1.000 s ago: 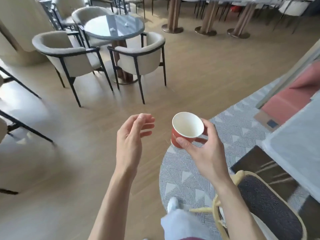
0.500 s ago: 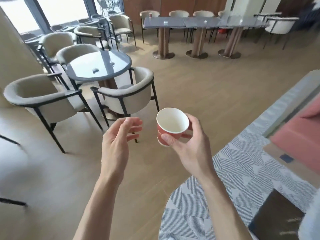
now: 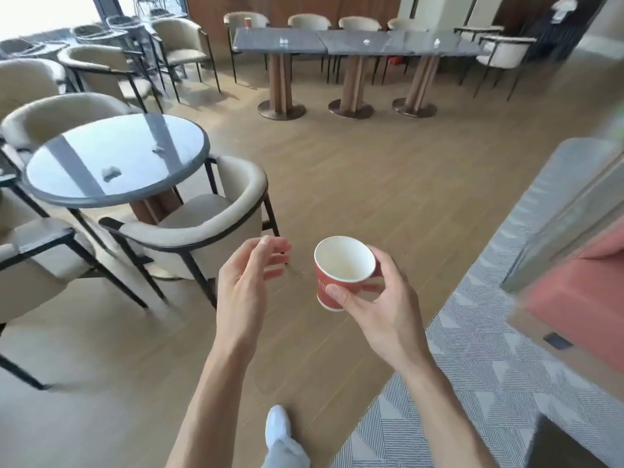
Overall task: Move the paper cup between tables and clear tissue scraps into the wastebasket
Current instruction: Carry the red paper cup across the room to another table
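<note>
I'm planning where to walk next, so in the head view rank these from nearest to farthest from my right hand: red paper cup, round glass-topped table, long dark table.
1. Red paper cup, held in the right hand.
2. Round glass-topped table, ahead on the left.
3. Long dark table, across the room.

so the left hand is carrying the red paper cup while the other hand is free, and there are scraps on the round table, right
Not quite: the head view shows the right hand gripping the red paper cup, and the left hand is free. The scraps do lie on the round table.
</note>
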`<state>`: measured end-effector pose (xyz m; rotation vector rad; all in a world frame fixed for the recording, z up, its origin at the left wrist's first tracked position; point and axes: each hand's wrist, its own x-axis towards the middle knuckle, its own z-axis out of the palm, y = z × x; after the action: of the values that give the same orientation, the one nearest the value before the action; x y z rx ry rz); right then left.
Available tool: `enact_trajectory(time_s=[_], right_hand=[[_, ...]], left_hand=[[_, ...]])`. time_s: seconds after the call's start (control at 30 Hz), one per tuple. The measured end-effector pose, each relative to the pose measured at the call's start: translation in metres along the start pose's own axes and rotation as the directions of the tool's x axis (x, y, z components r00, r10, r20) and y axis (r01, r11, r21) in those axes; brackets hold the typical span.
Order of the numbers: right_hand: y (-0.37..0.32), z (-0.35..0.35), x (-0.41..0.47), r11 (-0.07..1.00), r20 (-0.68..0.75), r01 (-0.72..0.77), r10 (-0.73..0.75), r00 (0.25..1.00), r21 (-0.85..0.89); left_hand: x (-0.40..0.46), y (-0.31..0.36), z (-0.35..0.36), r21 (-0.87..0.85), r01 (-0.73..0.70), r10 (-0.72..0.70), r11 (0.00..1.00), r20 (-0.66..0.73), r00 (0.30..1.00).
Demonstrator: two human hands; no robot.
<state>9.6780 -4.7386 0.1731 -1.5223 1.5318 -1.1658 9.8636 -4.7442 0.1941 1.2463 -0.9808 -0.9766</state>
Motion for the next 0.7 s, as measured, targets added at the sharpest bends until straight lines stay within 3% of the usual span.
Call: enact_trajectory(time_s=[0.33,0.5,0.7], right_hand=[[-0.004,0.045,0.217,0.999,-0.085,-0.036,0.037,0.996,0.01],[0.02,0.06,0.311,0.998,-0.071,-0.047,0.049,0.996,0.033],[0.055,0.066,0.471,0.997,-0.003,-0.002,0.002,1.0,0.074]], left_hand=[[0.238,0.009,0.038,-0.007,0.018,-0.017,1.0,0.078,0.997],[0.318,-0.016,0.07,0.038,0.05,-0.054,0.998,0.102,0.993],[0.45,-0.037,0.138,0.065,0.021,-0.023,0.998,0.034,0.999]])
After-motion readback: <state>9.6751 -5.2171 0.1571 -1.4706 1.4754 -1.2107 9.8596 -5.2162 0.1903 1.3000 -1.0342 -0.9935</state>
